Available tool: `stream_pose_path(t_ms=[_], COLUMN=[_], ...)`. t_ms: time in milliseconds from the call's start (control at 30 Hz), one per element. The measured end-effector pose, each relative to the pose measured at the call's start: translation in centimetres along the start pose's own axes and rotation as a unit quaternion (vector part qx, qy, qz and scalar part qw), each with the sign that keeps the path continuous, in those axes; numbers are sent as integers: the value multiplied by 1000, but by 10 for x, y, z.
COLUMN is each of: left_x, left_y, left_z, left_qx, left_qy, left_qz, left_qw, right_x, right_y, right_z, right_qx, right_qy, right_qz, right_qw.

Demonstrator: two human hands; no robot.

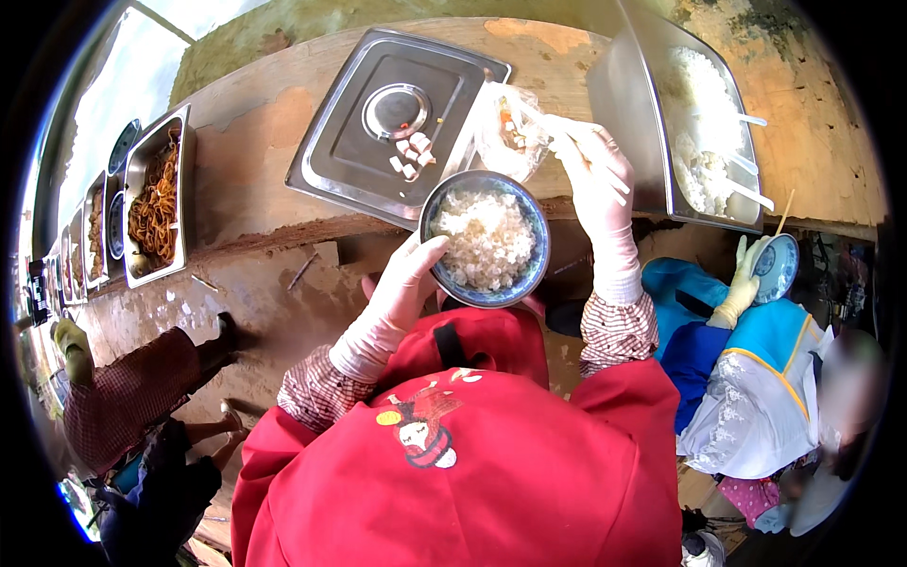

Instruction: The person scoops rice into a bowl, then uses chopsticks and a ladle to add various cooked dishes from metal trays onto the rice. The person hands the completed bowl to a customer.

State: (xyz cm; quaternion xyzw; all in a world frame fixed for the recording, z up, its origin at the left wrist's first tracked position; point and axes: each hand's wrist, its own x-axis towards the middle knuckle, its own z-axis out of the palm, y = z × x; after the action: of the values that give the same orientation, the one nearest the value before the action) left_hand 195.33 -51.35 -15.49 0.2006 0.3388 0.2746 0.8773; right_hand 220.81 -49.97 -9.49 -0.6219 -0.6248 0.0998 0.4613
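Bowl-and-bag step: by judgement, the left hand supports a blue-patterned bowl of white rice while the right hand attends to a clear plastic bag
Next move, as judged: calls for a steady left hold with the bowl kept level, it being well filled; for the right, a sure pinch on thin film
Left grip: gloved, clamped on the bowl's left side, thumb over the rim, fingers mostly hidden beneath
Right grip: gloved, fingers close together, tips at the bag's right edge; whether pinched on the film or merely touching, cannot tell
Bowl: in the left grip, to the left of and nearer the body than the right grip
Bag: beyond the bowl, just left of the right fingertips; orange and pale pieces inside
Steel lid: beyond the left grip; pale cubes on it
Steel container: just right of the right grip; rice mass and white utensil handles in it
Noodle tray: well left of the left grip
Co-worker's hand: gloved, well right of the right grip, holding a second bowl
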Motion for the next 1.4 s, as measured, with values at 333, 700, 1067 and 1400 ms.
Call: stream_pose_path(t_ms=[333, 700, 1067, 1400], left_x=[2, 1, 0, 3], left_y=[2, 5, 5, 6], left_z=[1, 4, 3, 3], left_qx=[-18, 5, 0, 3], left_qy=[-2, 10, 33, 37], left_qz=[16, 24, 13, 6], left_qw=[1000, 1000, 999, 999], right_x=[-35, -31, -40, -72], right_y=[6, 27, 33, 67], right_z=[-14, -7, -16, -11], right_qx=[-86, 4, 119, 270], right_qy=[-3, 44, 123, 276], right_qz=[49, 162, 271, 388], right_qw=[995, 986, 947, 837])
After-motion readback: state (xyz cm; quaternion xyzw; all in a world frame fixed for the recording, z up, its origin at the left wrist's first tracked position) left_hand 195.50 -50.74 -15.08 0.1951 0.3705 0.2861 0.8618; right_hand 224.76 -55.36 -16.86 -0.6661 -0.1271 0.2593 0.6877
